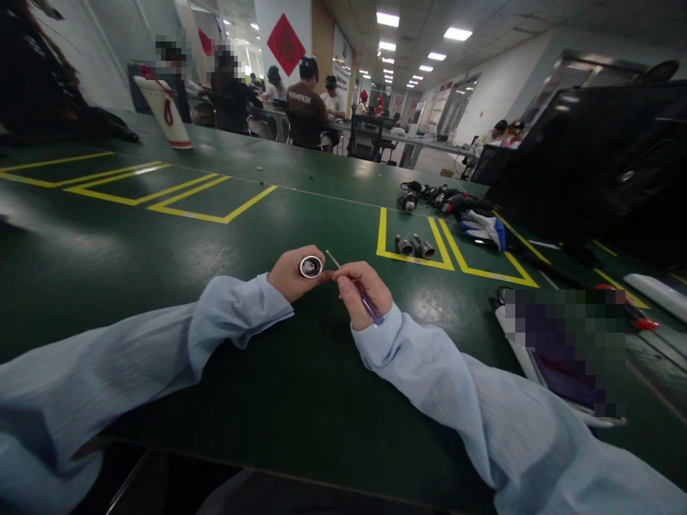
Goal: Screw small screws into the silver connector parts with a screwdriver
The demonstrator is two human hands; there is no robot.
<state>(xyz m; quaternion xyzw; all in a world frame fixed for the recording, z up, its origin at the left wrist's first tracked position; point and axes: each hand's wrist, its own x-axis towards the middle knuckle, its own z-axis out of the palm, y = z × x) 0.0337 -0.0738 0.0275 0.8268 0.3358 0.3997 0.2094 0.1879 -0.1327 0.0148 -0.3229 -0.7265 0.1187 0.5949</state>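
My left hand (pixel 290 275) is closed around a round metal-rimmed cylindrical part (pixel 310 267), its open end facing me and showing a dark inside with a light piece in it. In my right hand (pixel 368 290) is a small screwdriver (pixel 370 306) with a clear purplish handle; its thin shaft points up and left, close beside the cylinder but apart from its rim. The fingertips of both hands nearly meet. Two similar metal parts (pixel 405 246) lie farther off on the green table (pixel 322 400), inside a yellow-taped box.
At the right lie a blue-and-white glove (pixel 486 230), a heap of dark cabled parts (pixel 429 194), a tablet-like device (pixel 558 350) and a red-handled tool (pixel 647 323). A white cup-shaped container (pixel 165 113) stands at the back left. Several people sit at tables beyond.
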